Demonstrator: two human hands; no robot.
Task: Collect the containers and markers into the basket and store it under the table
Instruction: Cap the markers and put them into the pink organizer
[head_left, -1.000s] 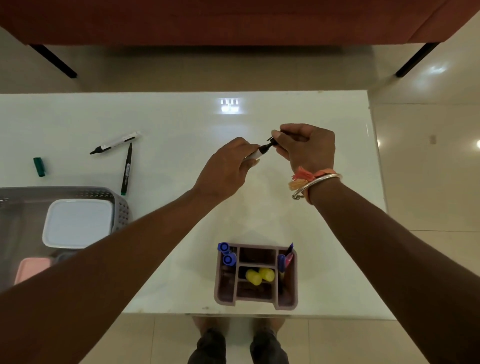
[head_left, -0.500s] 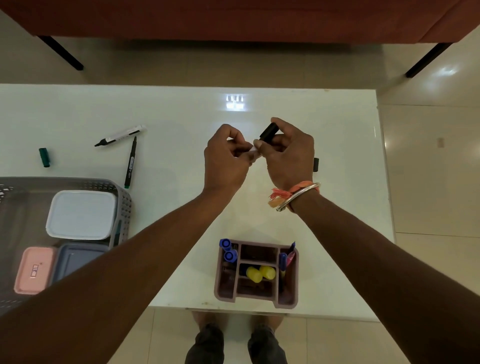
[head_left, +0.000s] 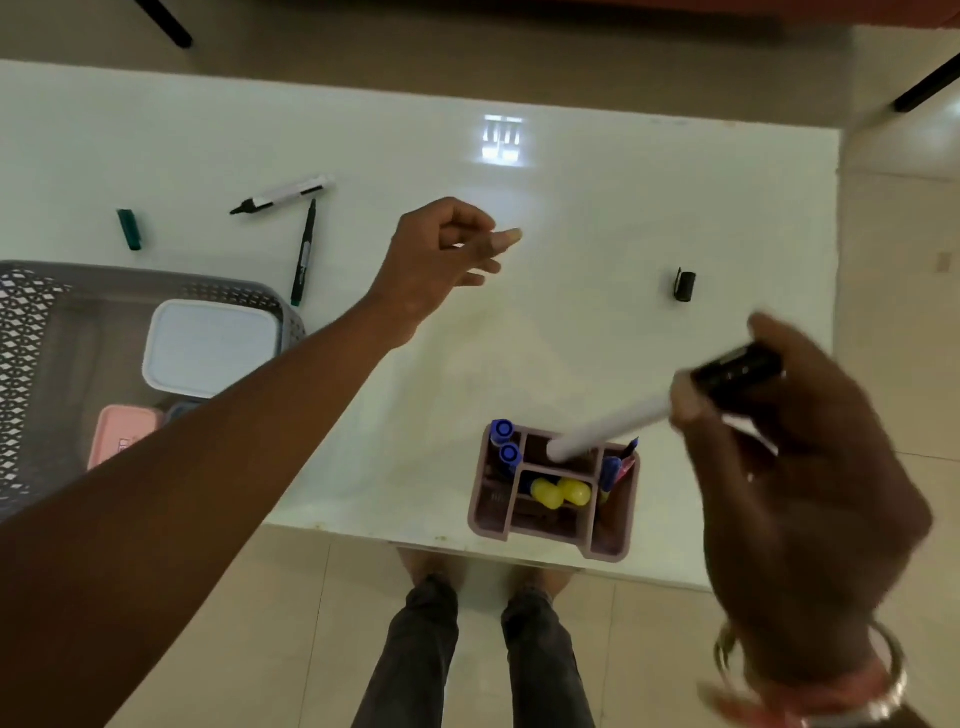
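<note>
Separating since the earlier frame, the hands are now working well apart. The right hand (head_left: 789, 467) is reaching in from the right of the organizer (head_left: 613, 545), fingers curled round the black-capped end of the marker (head_left: 613, 423). The marker's white end is pointing into the organizer's far middle compartment; contact cannot be told. The left hand (head_left: 441, 254) is hovering beyond the organizer, fingers loosely spread, holding nothing. A black cap (head_left: 684, 286) is lying on the table (head_left: 571, 208), beyond and right of the organizer. The basket (head_left: 31, 364), holding a white container (head_left: 208, 348) and a pink container (head_left: 122, 431), is sitting well left of the organizer. A white loose marker (head_left: 283, 195) and a black loose marker (head_left: 304, 254) are lying far-left of the organizer.
</note>
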